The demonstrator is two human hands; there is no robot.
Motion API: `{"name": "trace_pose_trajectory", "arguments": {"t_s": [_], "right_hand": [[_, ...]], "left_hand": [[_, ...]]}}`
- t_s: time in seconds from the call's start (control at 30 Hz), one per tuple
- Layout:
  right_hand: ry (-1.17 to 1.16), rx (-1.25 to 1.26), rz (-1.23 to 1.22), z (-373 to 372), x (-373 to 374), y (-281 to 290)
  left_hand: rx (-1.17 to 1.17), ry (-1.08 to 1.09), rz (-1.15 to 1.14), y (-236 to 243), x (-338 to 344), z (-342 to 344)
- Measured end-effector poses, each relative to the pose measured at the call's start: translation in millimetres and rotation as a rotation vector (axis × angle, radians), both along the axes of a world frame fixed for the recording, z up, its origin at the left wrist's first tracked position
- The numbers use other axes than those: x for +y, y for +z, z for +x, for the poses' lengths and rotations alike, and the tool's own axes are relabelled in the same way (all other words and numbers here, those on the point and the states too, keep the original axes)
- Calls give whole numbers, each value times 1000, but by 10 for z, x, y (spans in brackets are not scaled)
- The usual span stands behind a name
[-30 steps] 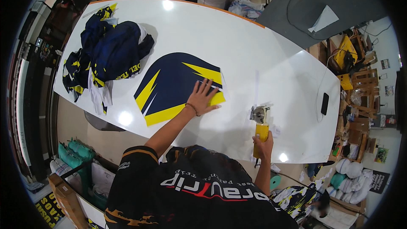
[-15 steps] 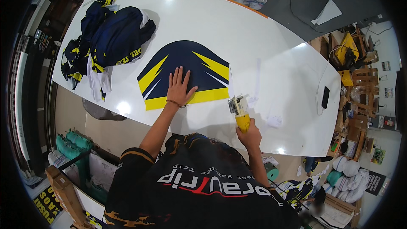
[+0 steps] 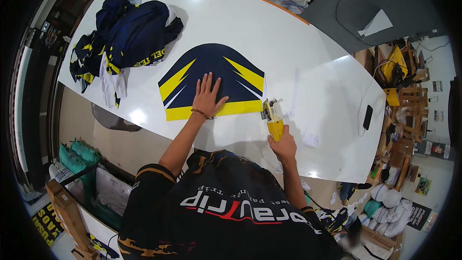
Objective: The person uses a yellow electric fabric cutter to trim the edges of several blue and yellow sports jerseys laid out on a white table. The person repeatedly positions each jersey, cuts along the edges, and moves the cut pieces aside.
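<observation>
A navy and yellow printed fabric panel [image 3: 211,74] lies flat on the white table [image 3: 269,43]. My left hand [image 3: 208,97] presses on its lower middle, palm down, fingers spread. My right hand [image 3: 283,145] grips the yellow handle of a small electric rotary cutter [image 3: 272,115], whose metal head sits at the panel's lower right corner. White offcut strips [image 3: 293,97] lie just right of the cutter.
A heap of navy and yellow garments [image 3: 120,38] covers the table's far left. A black phone [image 3: 367,117] lies near the right edge. A grey sheet [image 3: 380,5] lies beyond the table. Cluttered shelves [image 3: 404,91] stand at right, green bundles [image 3: 77,159] on the floor below left.
The view has shifted, so panel and hands appear further left. My left hand has moved from the panel's right part to its lower middle. The cutter stays at the lower right corner.
</observation>
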State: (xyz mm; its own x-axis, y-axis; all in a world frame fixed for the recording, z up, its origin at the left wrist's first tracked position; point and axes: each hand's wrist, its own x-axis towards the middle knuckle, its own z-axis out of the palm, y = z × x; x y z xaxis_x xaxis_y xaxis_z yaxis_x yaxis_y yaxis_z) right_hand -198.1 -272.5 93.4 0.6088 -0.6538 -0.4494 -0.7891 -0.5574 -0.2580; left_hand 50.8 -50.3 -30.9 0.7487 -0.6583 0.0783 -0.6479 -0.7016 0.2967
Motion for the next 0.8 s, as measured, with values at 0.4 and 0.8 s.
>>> {"name": "trace_pose_trajectory", "arguments": {"t_s": [0.4, 0.8], "right_hand": [[-8, -39, -39, 327, -66, -26], [-39, -22, -65, 1039, -357, -56]], "left_hand": [[31, -5, 25, 43, -4, 3], [37, -10, -16, 59, 6, 3]]}}
